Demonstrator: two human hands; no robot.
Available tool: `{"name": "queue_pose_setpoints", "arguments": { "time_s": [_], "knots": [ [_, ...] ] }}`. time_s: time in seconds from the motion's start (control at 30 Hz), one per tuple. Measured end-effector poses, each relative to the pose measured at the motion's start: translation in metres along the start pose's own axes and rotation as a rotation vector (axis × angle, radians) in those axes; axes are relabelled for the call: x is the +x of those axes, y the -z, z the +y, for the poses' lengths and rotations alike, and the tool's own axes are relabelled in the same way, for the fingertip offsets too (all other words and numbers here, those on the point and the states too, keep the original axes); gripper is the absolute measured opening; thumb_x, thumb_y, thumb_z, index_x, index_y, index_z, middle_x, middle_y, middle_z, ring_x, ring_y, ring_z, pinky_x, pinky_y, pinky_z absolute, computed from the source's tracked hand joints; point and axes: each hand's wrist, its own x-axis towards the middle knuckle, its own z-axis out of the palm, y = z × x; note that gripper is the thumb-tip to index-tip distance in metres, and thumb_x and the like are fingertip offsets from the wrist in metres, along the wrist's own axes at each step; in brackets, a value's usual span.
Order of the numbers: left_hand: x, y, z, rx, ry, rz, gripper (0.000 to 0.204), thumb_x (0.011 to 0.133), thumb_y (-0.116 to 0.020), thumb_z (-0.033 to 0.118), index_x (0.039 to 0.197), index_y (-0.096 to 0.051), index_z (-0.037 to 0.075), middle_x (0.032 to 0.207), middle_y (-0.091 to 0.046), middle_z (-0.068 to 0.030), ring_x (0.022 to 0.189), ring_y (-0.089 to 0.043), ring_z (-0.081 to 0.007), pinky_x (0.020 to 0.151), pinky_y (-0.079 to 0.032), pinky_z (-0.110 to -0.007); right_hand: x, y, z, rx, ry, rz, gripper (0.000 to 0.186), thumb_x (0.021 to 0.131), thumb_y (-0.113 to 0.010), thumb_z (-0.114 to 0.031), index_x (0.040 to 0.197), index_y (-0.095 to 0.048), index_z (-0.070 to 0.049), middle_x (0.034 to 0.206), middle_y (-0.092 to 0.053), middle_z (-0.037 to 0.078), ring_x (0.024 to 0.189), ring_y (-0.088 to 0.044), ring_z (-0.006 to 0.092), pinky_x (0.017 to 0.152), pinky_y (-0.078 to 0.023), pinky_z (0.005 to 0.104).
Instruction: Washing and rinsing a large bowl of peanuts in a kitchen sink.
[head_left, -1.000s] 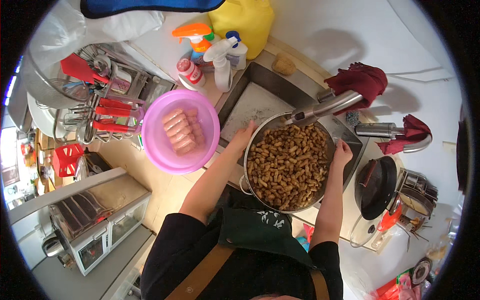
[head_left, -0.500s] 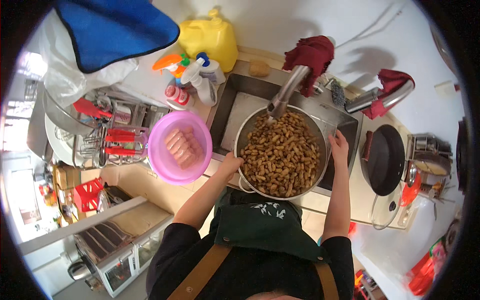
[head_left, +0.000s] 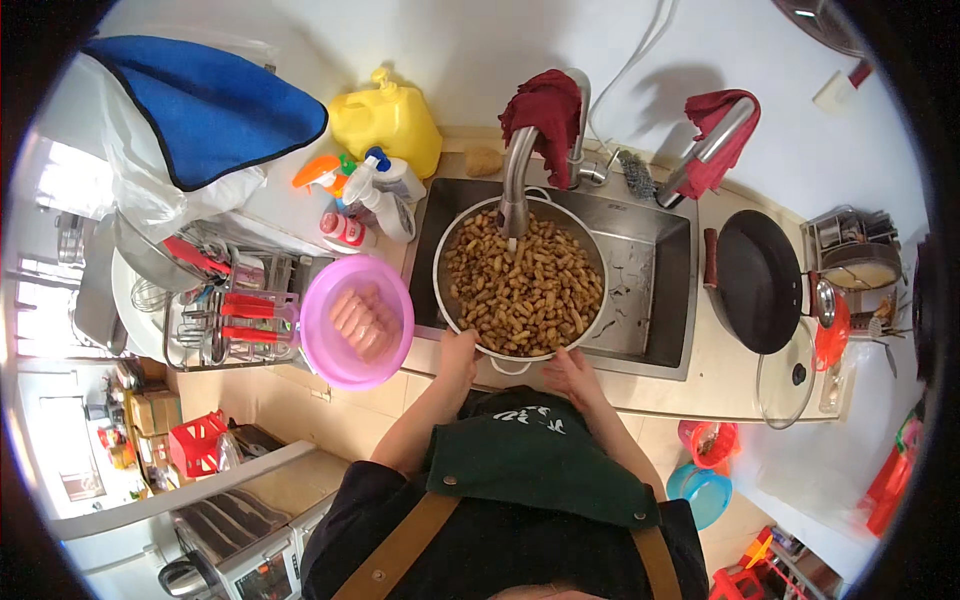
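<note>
A large metal pot (head_left: 597, 288) full of what look like unshelled peanuts (head_left: 525, 290) stands in the left part of the steel sink (head_left: 635, 270), under the faucet (head_left: 516, 185), whose top is draped with a dark red cloth (head_left: 535, 105). My left hand (head_left: 458, 355) grips the pot's lower-left rim. My right hand (head_left: 572, 376) is closed on the rim at the lower right, beside a handle. Left of the sink, a pink basin (head_left: 325, 276) holds pale sausage-like meat (head_left: 358, 322).
Cleaning bottles (head_left: 385, 205) and a yellow jug (head_left: 395, 125) stand behind the basin. Racks of utensils (head_left: 230, 310) are at left. A black pan (head_left: 755, 280) and glass lid (head_left: 785, 395) lie right of the sink. A second cloth-draped tap (head_left: 720, 140) rises behind.
The pot has shifted leftward in the sink, and its handles now point front and back. My right hand has moved from the right side to the front rim. The view has shifted.
</note>
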Motion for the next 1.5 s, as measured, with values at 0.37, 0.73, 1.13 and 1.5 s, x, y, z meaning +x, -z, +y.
{"name": "queue_pose_setpoints", "arguments": {
  "time_s": [0.37, 0.73, 1.13, 1.5],
  "knots": [
    [-0.019, 0.002, -0.031, -0.143, -0.012, -0.100, 0.047, 0.064, -0.042, -0.005, 0.109, -0.032, 0.004, 0.100, -0.047, -0.0135, 0.081, -0.055, -0.0274, 0.056, -0.051, -0.036, 0.000, -0.054, 0.003, 0.417, 0.097, -0.119, 0.034, 0.079, -0.042, -0.009, 0.106, -0.037, 0.010, 0.094, -0.052, 0.019, 0.077, -0.058, 0.0279, 0.065, -0.051, 0.0380],
    [0.005, 0.025, 0.042, 0.034, -0.057, -0.107, 0.033, 0.073, -0.051, 0.019, 0.101, -0.043, 0.003, 0.097, -0.048, -0.0111, 0.086, -0.051, -0.0273, 0.071, -0.046, -0.048, 0.029, -0.019, -0.036, 0.039, 0.080, 0.096, 0.013, 0.068, -0.049, -0.007, 0.076, -0.050, 0.004, 0.058, -0.049, 0.007, 0.042, -0.044, 0.0137, 0.036, -0.039, 0.0270],
    [0.026, 0.037, 0.078, 0.248, 0.246, -0.394, 0.046, 0.068, -0.042, 0.000, 0.113, -0.032, -0.005, 0.111, -0.040, -0.0211, 0.105, -0.041, -0.0362, 0.080, -0.041, -0.055, 0.036, 0.001, -0.059, -0.027, 0.087, -0.067, 0.020, 0.070, -0.051, -0.013, 0.081, -0.052, 0.004, 0.058, -0.051, 0.008, 0.039, -0.042, 0.0117, 0.032, -0.030, 0.0237],
    [0.028, 0.011, 0.017, -0.073, 0.200, 0.047, 0.034, 0.061, -0.042, -0.007, 0.094, -0.044, -0.003, 0.096, -0.050, -0.0141, 0.087, -0.052, -0.0295, 0.073, -0.048, -0.044, 0.139, 0.108, -0.074, -0.719, 0.170, 0.052, 0.041, 0.068, -0.061, -0.041, 0.084, -0.059, -0.003, 0.081, -0.058, 0.013, 0.062, -0.057, 0.0221, 0.054, -0.046, 0.0307]
  ]
}}
